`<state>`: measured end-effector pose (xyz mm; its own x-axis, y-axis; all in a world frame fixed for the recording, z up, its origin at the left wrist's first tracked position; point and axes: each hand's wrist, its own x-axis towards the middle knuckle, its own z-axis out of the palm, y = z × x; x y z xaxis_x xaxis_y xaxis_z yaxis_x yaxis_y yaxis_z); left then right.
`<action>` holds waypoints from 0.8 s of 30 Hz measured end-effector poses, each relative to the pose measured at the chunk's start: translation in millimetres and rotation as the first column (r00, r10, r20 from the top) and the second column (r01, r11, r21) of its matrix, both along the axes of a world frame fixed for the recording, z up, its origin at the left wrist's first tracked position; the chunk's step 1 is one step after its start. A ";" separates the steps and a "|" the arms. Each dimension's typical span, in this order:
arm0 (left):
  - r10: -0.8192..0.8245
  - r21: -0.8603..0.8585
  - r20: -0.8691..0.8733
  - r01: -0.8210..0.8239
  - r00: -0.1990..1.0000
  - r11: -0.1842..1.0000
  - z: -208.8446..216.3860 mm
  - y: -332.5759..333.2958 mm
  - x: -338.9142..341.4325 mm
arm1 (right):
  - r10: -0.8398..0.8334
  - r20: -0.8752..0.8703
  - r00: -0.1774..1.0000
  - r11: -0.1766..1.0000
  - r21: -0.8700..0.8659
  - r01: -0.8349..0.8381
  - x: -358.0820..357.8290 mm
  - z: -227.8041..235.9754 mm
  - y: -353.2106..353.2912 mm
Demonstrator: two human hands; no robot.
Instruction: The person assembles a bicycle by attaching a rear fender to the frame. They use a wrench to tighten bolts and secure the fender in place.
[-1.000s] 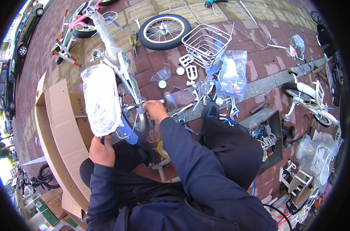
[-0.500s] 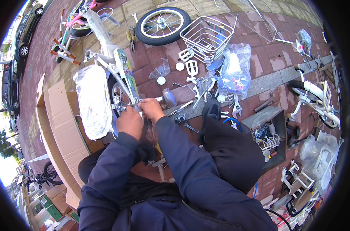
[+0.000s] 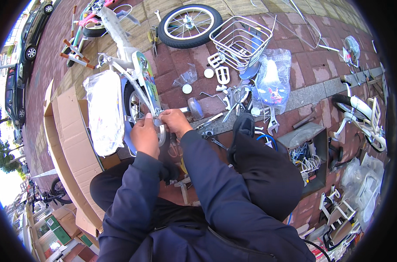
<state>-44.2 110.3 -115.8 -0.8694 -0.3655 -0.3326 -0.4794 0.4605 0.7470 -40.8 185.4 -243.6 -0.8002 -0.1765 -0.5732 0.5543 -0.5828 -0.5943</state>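
In front of me a partly wrapped child's bicycle frame (image 3: 139, 87) lies with its rear wheel (image 3: 129, 98) toward me. A colourful chain guard (image 3: 145, 78) runs along its side. My left hand (image 3: 145, 136) is closed in a pinch near the wheel's hub, thumb upward. Right beside it, my right hand (image 3: 175, 122) pinches too, its fingertips almost meeting the left thumb. Whatever small part sits between the fingers is hidden. A small stabiliser wheel (image 3: 195, 108) juts out just beyond my right hand. Left of the frame is a long white plastic-wrapped piece (image 3: 104, 114).
Open cardboard boxes (image 3: 69, 131) stand at the left. Ahead lie a spoked wheel (image 3: 189, 22), a white wire basket (image 3: 242, 43), pedals (image 3: 223, 75) and pliers (image 3: 153, 42). An adjustable wrench (image 3: 273, 122) and a metal toolbox (image 3: 305, 135) lie at the right.
The view has shifted slightly, so the scene sits a little farther right. My left thumb now points up, and both hands stay close together at the wheel hub.
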 end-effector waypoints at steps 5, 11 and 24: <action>0.057 -0.065 -0.050 -0.060 0.997 0.996 0.1 8.8 -7.6 | -0.053 0.026 0.998 0.997 -0.060 0.055 -1.7 9.9 8.9; 0.017 -0.080 -0.092 -0.024 0.996 0.996 -1.6 6.8 -6.8 | -0.080 0.033 0.996 0.990 -0.116 0.083 -5.1 8.5 8.9; 0.003 -0.059 -0.047 -0.006 0.999 0.998 2.0 5.1 -7.1 | -0.025 0.057 0.998 0.931 -0.362 0.044 4.2 -10.8 10.1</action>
